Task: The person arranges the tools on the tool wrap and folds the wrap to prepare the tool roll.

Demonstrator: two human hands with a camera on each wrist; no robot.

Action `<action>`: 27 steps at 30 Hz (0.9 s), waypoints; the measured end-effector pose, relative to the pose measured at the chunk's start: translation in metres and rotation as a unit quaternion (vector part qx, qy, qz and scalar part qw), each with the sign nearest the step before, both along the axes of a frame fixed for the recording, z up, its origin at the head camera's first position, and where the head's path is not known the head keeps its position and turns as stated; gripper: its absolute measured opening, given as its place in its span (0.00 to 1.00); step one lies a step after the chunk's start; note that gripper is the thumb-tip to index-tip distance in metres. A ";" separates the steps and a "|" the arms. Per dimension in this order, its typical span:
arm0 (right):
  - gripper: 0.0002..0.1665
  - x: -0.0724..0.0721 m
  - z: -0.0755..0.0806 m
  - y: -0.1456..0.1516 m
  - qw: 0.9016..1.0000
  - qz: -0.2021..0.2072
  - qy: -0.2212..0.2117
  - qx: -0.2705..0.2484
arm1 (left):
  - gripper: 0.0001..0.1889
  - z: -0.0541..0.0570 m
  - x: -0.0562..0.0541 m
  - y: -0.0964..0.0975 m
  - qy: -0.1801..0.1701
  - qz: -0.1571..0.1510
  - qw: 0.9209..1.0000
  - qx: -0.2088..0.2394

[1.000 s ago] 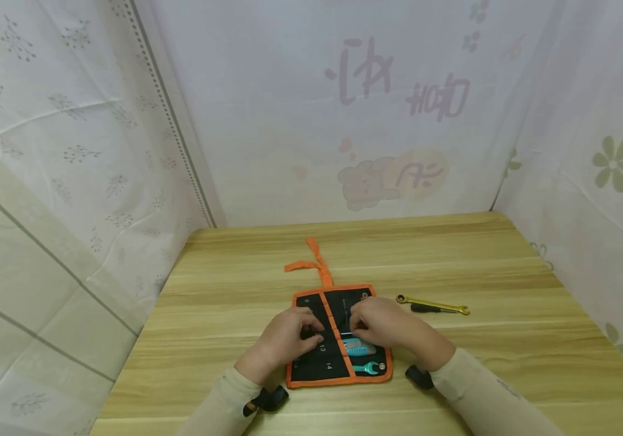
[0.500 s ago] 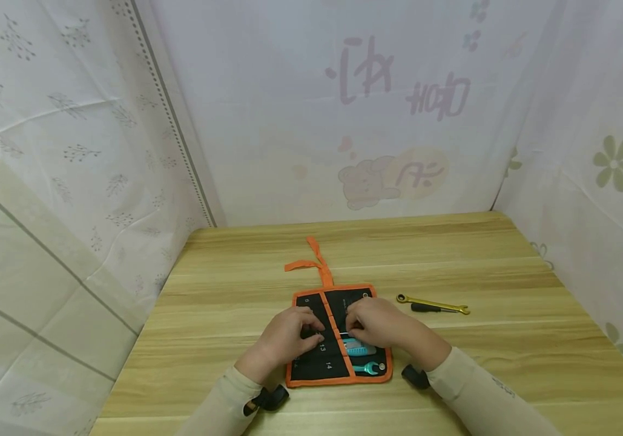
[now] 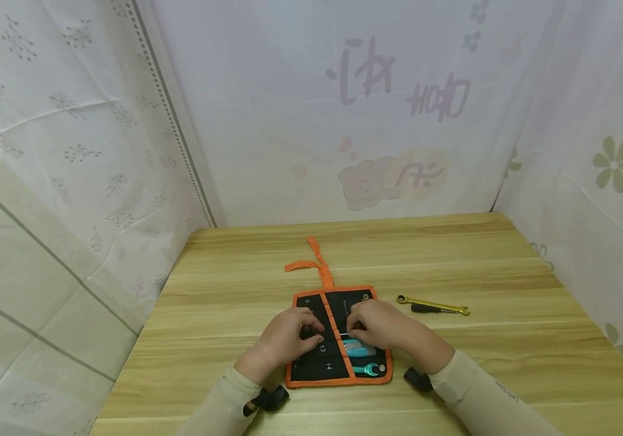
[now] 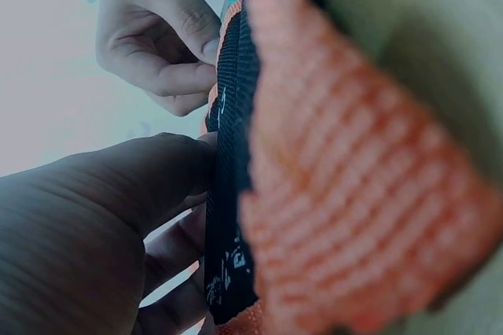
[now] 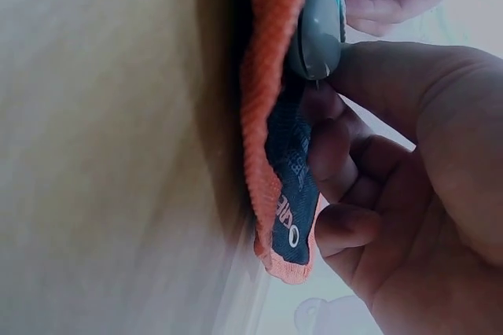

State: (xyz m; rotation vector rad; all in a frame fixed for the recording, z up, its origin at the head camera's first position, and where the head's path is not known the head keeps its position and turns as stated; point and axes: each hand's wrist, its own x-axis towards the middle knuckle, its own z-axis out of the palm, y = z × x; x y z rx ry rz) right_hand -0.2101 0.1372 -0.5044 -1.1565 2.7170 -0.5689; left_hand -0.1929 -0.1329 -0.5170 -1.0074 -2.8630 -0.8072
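A black tool roll (image 3: 311, 366) with orange edging lies unfolded on the table, numbers printed on its left panel. My left hand (image 3: 284, 339) rests on that panel, thumb and fingers bent with a gap between them; in the left wrist view its thumb (image 4: 157, 166) touches the cloth. Over the right panel, my right hand (image 3: 379, 327) pinches a thin metal rod (image 3: 344, 334) that runs to the orange middle strip; its other end is hidden by the fingers. Just below sit a turquoise utility knife (image 3: 359, 347) and a turquoise wrench (image 3: 367, 369) in their pockets.
A gold ratchet wrench (image 3: 433, 303) and a black-handled tool (image 3: 425, 308) lie close together right of the roll. Orange ties (image 3: 319, 263) stretch from its top edge toward the back of the wooden table (image 3: 224, 260). Patterned curtains (image 3: 300, 121) enclose the table.
My right hand has shifted slightly left, toward the middle strip, and then stayed nearly still. The left hand and the roll look unchanged.
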 end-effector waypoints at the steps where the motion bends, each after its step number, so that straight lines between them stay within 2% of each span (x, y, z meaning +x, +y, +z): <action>1: 0.07 0.000 0.000 0.000 1.000 -0.001 -0.001 -0.001 | 0.05 0.000 0.000 0.000 0.000 0.000 1.000 0.000; 11: 0.06 0.001 -0.006 0.004 1.000 -0.009 -0.005 -0.004 | 0.06 -0.001 0.000 0.000 -0.002 -0.001 1.000 -0.005; 16: 0.04 0.002 -0.005 0.008 1.000 -0.018 -0.015 -0.006 | 0.06 0.001 0.000 -0.002 -0.007 -0.011 1.000 -0.007; 27: 0.06 0.005 -0.001 0.028 0.997 -0.061 -0.051 -0.021 | 0.07 0.005 -0.002 -0.004 -0.033 -0.031 0.999 -0.001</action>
